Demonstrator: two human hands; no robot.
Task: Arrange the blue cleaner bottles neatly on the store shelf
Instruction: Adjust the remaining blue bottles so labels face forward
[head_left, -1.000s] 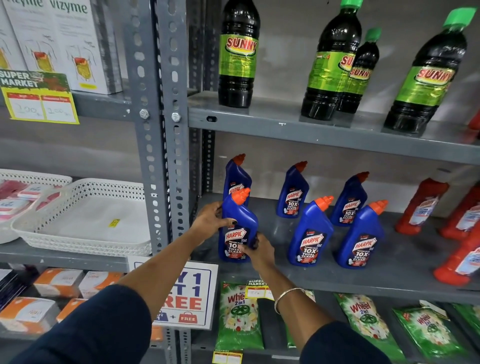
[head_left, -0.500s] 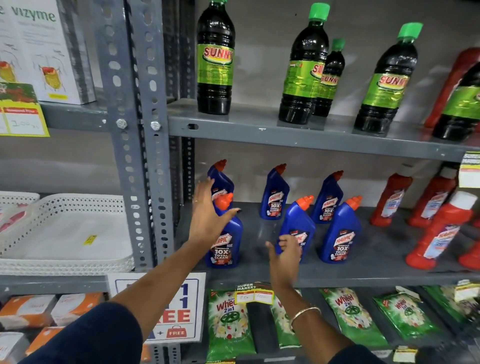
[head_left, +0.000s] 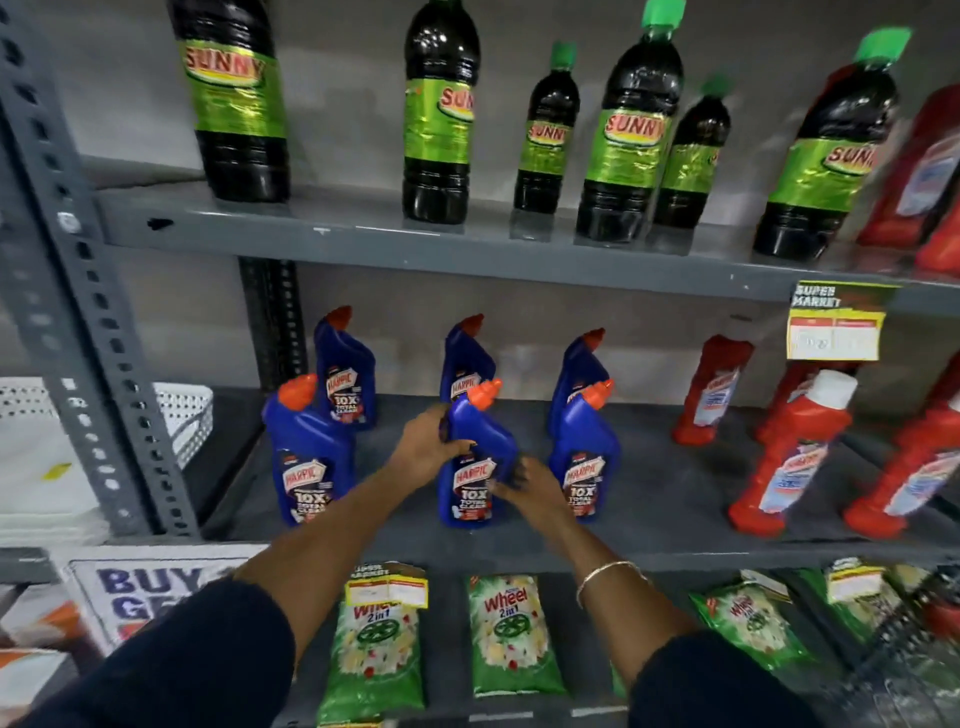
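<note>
Now both my hands are on the middle front blue bottle (head_left: 475, 457). My left hand (head_left: 426, 444) curls around its left side, up near the neck, with the thumb across the front. My right hand (head_left: 530, 486) is at its right side, low by the label; it looks blurry, so I cannot tell if the fingers are really squeezing or just touching. The bottle stands up on the gray middle shelf (head_left: 665, 525), near the front edge.

Two more blue bottles stand in the front row, the left front bottle (head_left: 309, 457) and the right front bottle (head_left: 584, 452), one on each side of mine. Three back blue bottles (head_left: 345, 369) stand in a row behind them. All have orange caps.

Red bottles (head_left: 795, 452) lean on the same shelf, off to the right. Dark bottles with green labels (head_left: 441, 114) stand on the shelf above. Green soap packets (head_left: 511, 634) lie on the shelf below.
</note>
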